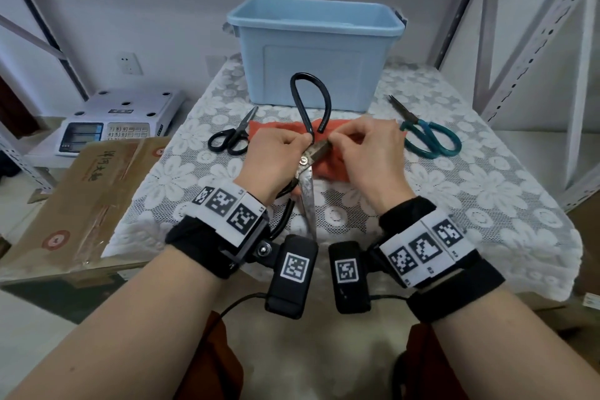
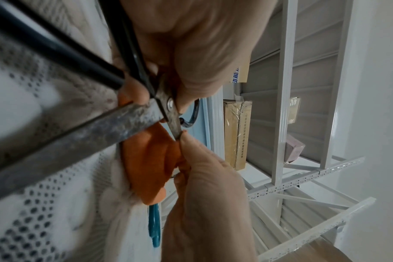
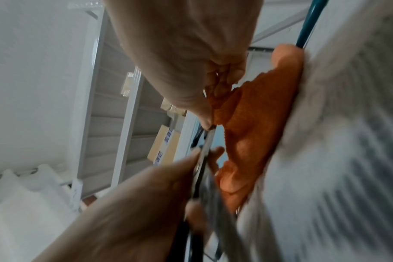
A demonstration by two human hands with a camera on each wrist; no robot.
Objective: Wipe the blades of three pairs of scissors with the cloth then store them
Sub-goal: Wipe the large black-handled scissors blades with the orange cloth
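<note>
Scissors (image 1: 306, 172) hang splayed over the orange cloth (image 1: 328, 162) on the desk (image 1: 487, 191), left hand (image 1: 276, 159) gripping the pivot, right hand (image 1: 367, 153) pinching one blade's tip, exposing edges for wiping.

Little here reads clearly. The cardboard box (image 1: 87, 201) at the left carries printed Chinese characters and round red stamps, too blurred to make out. The weighing scale (image 1: 120, 122) has a number keypad. Square black-and-white coded markers sit on both wristbands (image 1: 227, 206).

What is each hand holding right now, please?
Left hand: grips the large black-handled steel scissors near the pivot.
Right hand: pinches one blade's tip.
</note>
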